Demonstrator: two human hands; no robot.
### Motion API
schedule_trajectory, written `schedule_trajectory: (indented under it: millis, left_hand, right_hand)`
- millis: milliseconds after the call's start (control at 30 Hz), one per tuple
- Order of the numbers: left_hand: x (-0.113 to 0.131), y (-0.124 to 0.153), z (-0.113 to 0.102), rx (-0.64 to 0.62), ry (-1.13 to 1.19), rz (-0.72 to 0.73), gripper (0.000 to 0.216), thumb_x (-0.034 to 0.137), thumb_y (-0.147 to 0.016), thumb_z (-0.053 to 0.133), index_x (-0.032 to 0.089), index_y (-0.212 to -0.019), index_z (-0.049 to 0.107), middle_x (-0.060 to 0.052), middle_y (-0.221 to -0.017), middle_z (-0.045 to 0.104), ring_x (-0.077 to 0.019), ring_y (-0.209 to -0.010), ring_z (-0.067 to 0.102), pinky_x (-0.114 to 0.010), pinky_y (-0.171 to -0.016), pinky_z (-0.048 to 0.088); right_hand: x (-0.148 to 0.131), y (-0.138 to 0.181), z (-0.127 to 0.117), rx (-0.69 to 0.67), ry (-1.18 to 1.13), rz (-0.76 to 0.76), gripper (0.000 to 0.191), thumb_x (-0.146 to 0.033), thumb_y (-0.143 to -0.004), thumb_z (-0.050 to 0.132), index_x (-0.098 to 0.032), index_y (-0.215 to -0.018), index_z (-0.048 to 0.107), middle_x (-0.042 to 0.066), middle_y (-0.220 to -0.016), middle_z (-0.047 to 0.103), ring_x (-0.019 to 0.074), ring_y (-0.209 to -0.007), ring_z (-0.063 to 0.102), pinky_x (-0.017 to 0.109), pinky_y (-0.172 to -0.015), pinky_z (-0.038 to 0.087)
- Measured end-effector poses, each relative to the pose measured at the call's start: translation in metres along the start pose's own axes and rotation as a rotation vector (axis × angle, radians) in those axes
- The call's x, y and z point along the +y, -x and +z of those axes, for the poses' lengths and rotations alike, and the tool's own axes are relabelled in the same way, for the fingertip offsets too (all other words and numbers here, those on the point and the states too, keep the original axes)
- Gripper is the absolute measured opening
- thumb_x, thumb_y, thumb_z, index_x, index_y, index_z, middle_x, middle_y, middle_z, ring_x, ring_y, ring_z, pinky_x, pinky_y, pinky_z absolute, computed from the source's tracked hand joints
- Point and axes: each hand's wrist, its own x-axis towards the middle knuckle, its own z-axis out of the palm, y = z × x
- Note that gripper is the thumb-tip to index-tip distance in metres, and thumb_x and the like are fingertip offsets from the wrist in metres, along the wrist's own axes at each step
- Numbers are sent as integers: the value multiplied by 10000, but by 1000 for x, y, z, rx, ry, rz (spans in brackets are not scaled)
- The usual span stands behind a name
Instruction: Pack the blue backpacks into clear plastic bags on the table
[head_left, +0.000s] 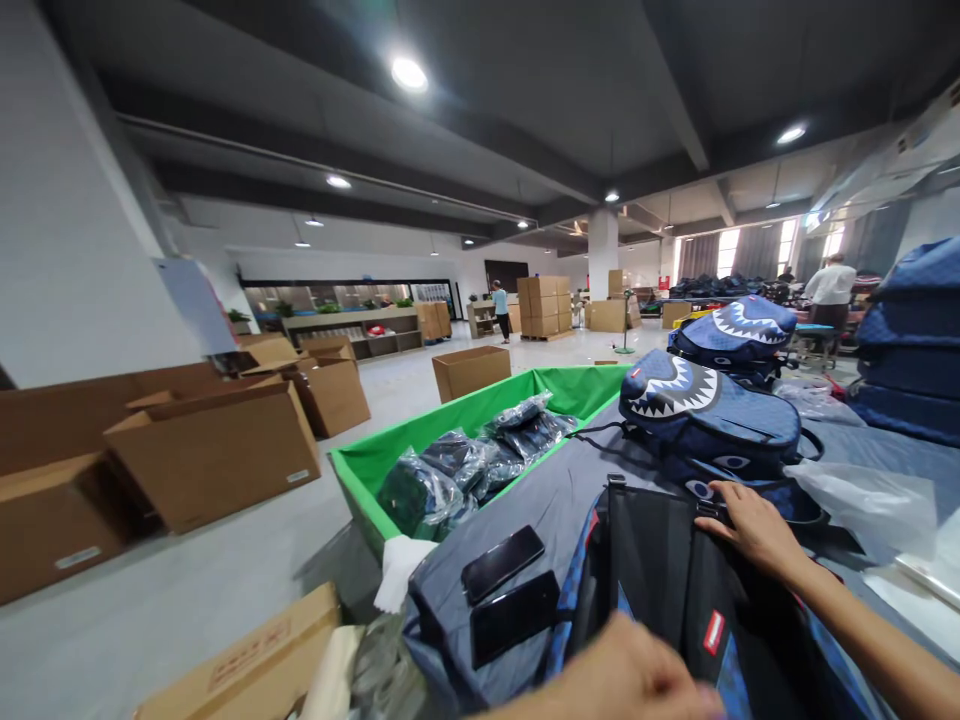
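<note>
A blue and black backpack [652, 540] lies on the grey-covered table in front of me, its black straps side facing up. My right hand [754, 525] is closed, thumb and fingers pinching a black strap buckle [712, 510] near the far end of the backpack. Low in the view my left hand [626, 670] is over the near part of the backpack. It is blurred by motion and its fingertips are hidden. A red label [714, 632] shows on one strap. Just beyond lie stacked blue backpacks [712, 430] with shark-mouth prints.
Two black phones [502, 563] rest left of the backpack. A green bin [360, 480] holds several plastic-wrapped bags. Cardboard boxes [217, 450] stand on the floor at left. Clear plastic [870, 505] and a tall stack of blue bags [907, 350] are at right. Two people stand farther off.
</note>
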Motion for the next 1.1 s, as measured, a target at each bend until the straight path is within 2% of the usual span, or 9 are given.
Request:
schedule_trajectory:
  millis: [67,133,200,300,533,733,833,933,1100]
  left_hand:
    - [9,-32,-32,244,-233,48,537,626,-914,514,165,-1105,711,-89,-985,749,-271,-975,698,-367,-901,525]
    - [7,-72,-58,494,-539,1,719,600,-902,533,102,-1421,514,-197,-1400,610,-345,-1339,530,-447,-1123,395]
    - [-5,-111,-70,509,-672,-126,831,610,-891,548,18,-1463,437,-284,-1482,506,-402,-1420,435,-515,-1155,351]
    - [-25,-147,-64,440,-697,-79,601,492,-912,584,93,-1361,566,-208,-1373,610,-353,-1323,532,-485,-1148,372]
    - [-45,-144,-51,440,-725,253,306,191,-822,741,178,-1112,644,-94,-1184,675,-244,-1154,616,-394,-1046,492]
    - [-79,-115,-31,539,-747,409,394,109,-862,684,189,-1231,570,-125,-1283,625,-259,-1260,584,-497,-1104,488]
    - [-98,-89,-18,454,-760,425,408,129,-861,696,191,-1246,576,-131,-1300,628,-268,-1292,571,-506,-1140,464]
    - [-106,-73,-16,238,-881,354,317,195,-910,660,181,-1221,596,-130,-1281,642,-269,-1256,586,-489,-1131,464]
    - [-110,-124,-27,-8,-951,194,192,232,-928,636,180,-1113,627,-103,-1163,676,-261,-1141,625,-422,-1042,505]
  right_hand:
    - [8,4,10,-46,69,-11,732,-737,-848,452,-154,-1264,600,243,-1349,606,411,-1278,552,626,-1074,418]
    - [13,8,20,-72,103,-39,670,-680,-892,427,-165,-1285,597,202,-1370,613,369,-1308,549,608,-1140,377]
    - [18,13,30,-18,67,-65,614,-664,-910,431,-189,-1249,619,165,-1322,653,347,-1268,583,605,-1141,386]
    - [26,23,38,128,-46,-99,554,-667,-910,477,-219,-1190,642,129,-1201,709,316,-1142,654,563,-1051,488]
    - [21,42,45,340,-18,-260,380,-538,-944,552,-229,-1155,620,91,-1100,729,287,-1042,693,570,-1060,492]
    - [-6,89,33,354,267,-357,386,-394,-1013,476,-227,-1358,517,92,-1204,685,256,-1105,656,450,-1011,535]
    - [-13,125,28,305,304,-371,385,-353,-1038,416,-211,-1386,501,92,-1208,685,245,-1088,652,431,-1002,530]
    - [-12,149,30,189,270,-341,386,-389,-1049,406,-208,-1368,525,92,-1251,684,248,-1118,649,427,-987,535]
    - [-14,118,35,-247,338,-4,363,-412,-1031,475,-207,-1304,599,91,-1265,694,261,-1137,657,403,-973,524]
